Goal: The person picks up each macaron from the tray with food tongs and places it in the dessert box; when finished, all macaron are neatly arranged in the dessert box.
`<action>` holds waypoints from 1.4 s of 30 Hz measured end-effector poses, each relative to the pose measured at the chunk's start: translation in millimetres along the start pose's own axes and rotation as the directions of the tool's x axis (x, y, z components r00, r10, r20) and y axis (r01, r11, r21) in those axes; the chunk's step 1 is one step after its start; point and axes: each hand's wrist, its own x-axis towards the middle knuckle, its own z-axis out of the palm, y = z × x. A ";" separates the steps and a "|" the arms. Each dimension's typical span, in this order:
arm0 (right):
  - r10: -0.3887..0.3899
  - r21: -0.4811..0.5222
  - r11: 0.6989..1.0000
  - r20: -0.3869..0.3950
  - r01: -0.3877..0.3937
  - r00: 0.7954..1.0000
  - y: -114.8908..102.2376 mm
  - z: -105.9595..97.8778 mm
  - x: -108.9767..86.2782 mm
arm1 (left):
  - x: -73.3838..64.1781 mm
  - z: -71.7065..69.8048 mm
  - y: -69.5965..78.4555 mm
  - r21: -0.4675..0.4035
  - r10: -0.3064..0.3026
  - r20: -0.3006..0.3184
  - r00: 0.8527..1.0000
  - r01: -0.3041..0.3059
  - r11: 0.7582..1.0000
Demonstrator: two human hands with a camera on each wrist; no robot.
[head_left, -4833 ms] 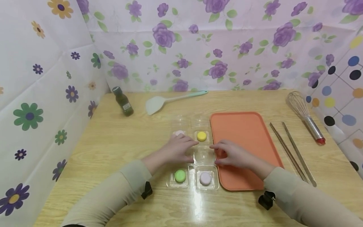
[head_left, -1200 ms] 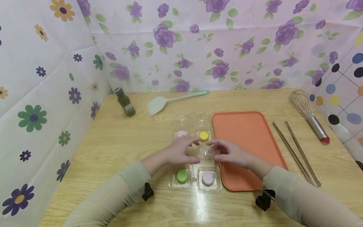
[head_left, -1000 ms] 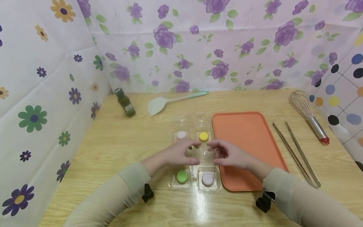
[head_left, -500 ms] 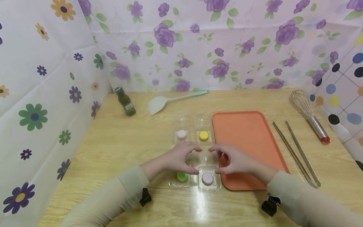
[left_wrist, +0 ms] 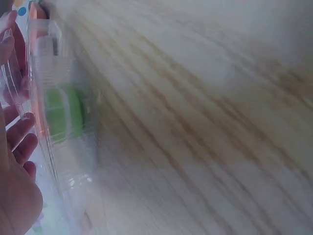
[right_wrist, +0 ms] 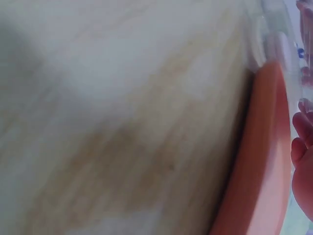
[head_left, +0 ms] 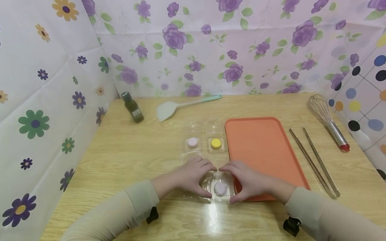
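Note:
My left hand (head_left: 191, 175) and right hand (head_left: 248, 179) face each other over a clear plastic box (head_left: 227, 197) holding a lilac macaron (head_left: 220, 189). Between them they hold the box's clear lid (left_wrist: 12, 73), thumbs on the near side and fingers on the far side. The lid hangs above the base, raised and tilted. A green macaron (left_wrist: 63, 112) in its own clear box shows beside my left hand in the left wrist view; in the head view that hand covers it. Clear plastic is at my right fingertips in the right wrist view.
Behind stand open boxes with a pale pink macaron (head_left: 192, 142) and a yellow macaron (head_left: 215, 143). An orange tray (head_left: 256, 140) lies under my right hand. Farther out are metal chopsticks (head_left: 313, 162), a whisk (head_left: 327, 122), a spatula (head_left: 167, 110) and a dark bottle (head_left: 132, 107).
Both hands have come toward the near side, bringing the lid from behind the box to over the lilac macaron. The green macaron has become covered by my left hand in the head view.

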 end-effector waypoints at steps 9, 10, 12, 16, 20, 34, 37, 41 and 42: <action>0.045 -0.061 0.997 0.029 -0.044 0.999 -7.1 4.3 1.2 | -1.0 6.4 3.3 0.127 0.027 0.014 1.000 -0.028 0.991; 0.050 -0.061 0.997 0.025 -0.048 0.998 -7.3 4.2 1.3 | -0.9 6.6 3.2 0.134 0.027 0.011 1.000 -0.028 0.991; 0.056 -0.064 0.996 0.018 -0.055 0.998 -7.2 4.2 1.4 | -0.7 6.5 3.4 0.145 0.027 0.002 1.000 -0.027 0.989; 0.067 -0.078 0.995 0.000 -0.067 0.998 -5.4 3.8 1.1 | 0.8 6.7 3.8 0.160 0.011 -0.013 1.000 -0.009 0.987; 0.103 -0.088 0.991 -0.001 -0.102 0.995 -3.3 1.8 0.5 | 2.8 7.0 5.3 0.165 -0.024 -0.031 0.999 0.029 0.986; 0.157 -0.077 0.985 0.002 -0.157 0.988 0.1 -2.8 -2.4 | 6.6 10.9 11.8 0.210 -0.105 -0.053 0.993 0.114 0.971; 0.164 -0.070 0.984 0.000 -0.164 0.986 0.2 -3.5 -2.5 | 7.2 12.2 10.9 0.231 -0.104 -0.065 0.992 0.116 0.966; 0.164 -0.080 0.983 0.000 -0.163 0.986 1.5 -4.0 -1.2 | 6.8 11.6 8.5 0.231 -0.101 -0.081 0.992 0.117 0.966; 0.163 -0.087 0.983 -0.002 -0.162 0.987 2.1 -4.2 -0.7 | 6.7 11.5 7.9 0.231 -0.100 -0.084 0.991 0.117 0.966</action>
